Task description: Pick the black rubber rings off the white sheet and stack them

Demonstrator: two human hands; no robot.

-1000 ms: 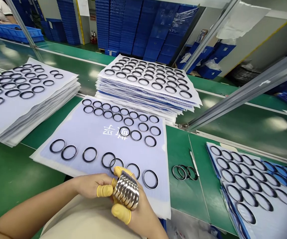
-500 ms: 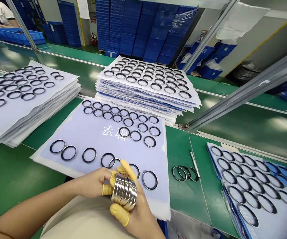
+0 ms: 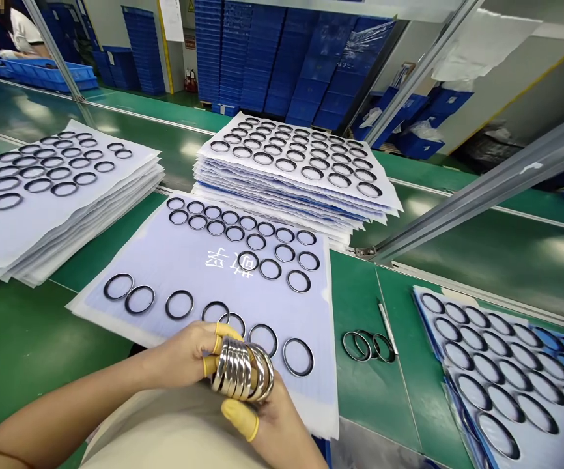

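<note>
My right hand, with yellow finger cots, is wrapped round a stack of shiny metal rings held on edge. My left hand, also in yellow cots, pinches the leftmost ring of that stack with thumb and forefinger. Both hands hover over the near edge of a white sheet that carries dark rings: a row close to my hands and several more rows farther back.
Tall stacks of ring-covered sheets stand at the left and behind. Three loose rings and a thin tool lie on the green bench. Another ring sheet lies right. A metal rail crosses diagonally. A person works far left.
The ring stack and both hands have shifted slightly left and lower; my right forefinger has drawn down behind the stack. The view has tilted slightly.
</note>
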